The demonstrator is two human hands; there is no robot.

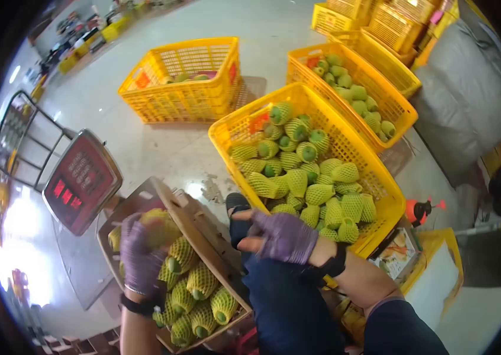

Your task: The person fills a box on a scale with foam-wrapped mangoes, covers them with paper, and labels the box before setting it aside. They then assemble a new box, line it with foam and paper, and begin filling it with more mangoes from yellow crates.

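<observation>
My left hand (144, 251), in a purple glove, is over the cardboard box (203, 251) at lower left, its fingers wrapped round a fruit in yellow net (160, 228), blurred by motion. Below it in the box lie several green fruits in yellow foam nets (201, 281). My right hand (280, 236), gloved alike, hangs above my knee between the box and the large yellow crate (374, 171). Its thumb and fingers are apart, and nothing shows between them. Several net-wrapped fruits (319, 195) fill much of that crate.
A scale display (81, 180) with red digits stands left of the box. Another yellow crate (182, 100) sits at the top centre, and one with unwrapped green fruits (351, 92) is at upper right. Stacked crates (395, 26) and a grey covered bundle (466, 97) are at the right.
</observation>
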